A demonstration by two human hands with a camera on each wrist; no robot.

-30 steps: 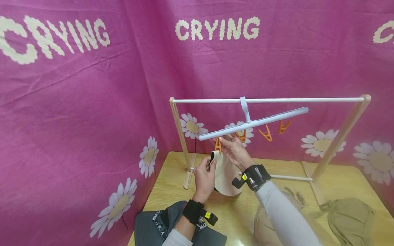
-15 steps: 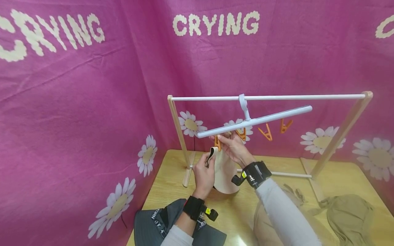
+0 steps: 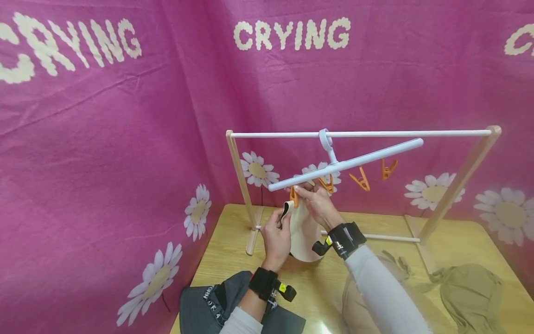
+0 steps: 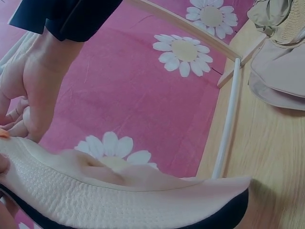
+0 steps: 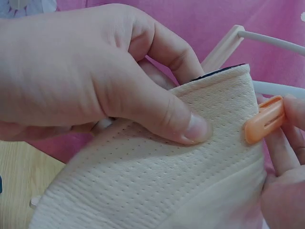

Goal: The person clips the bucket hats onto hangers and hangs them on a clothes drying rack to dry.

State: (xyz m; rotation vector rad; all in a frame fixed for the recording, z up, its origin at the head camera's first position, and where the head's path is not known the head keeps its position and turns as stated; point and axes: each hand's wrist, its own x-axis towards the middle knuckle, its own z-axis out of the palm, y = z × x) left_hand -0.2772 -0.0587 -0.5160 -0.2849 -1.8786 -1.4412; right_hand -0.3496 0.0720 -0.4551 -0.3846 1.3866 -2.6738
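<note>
A beige fabric hat [image 3: 303, 235] with a dark underside hangs below the left end of the pale blue hanger [image 3: 346, 164]. My left hand [image 3: 276, 239] pinches its folded edge; in the right wrist view the thumb [image 5: 190, 126] presses flat on the stitched cloth. My right hand [image 3: 321, 206] holds an orange clip [image 3: 294, 197] by its upper end. That clip [image 5: 265, 120] sits over the edge of the hat in the right wrist view. Part of the right hand's fingers is hidden behind the clip and hanger.
The hanger tilts, left end low, on the white rod of a wooden rack [image 3: 459, 185]. Several more orange clips, such as one clip [image 3: 359, 179], hang along it. A dark grey hat [image 3: 200, 306] lies front left on the table [image 3: 325, 283]; a khaki hat [image 3: 471, 294] lies right.
The hanger has swung slightly, its right end a little higher. Both hands keep their hold on the hat and the clip, almost unmoved.
</note>
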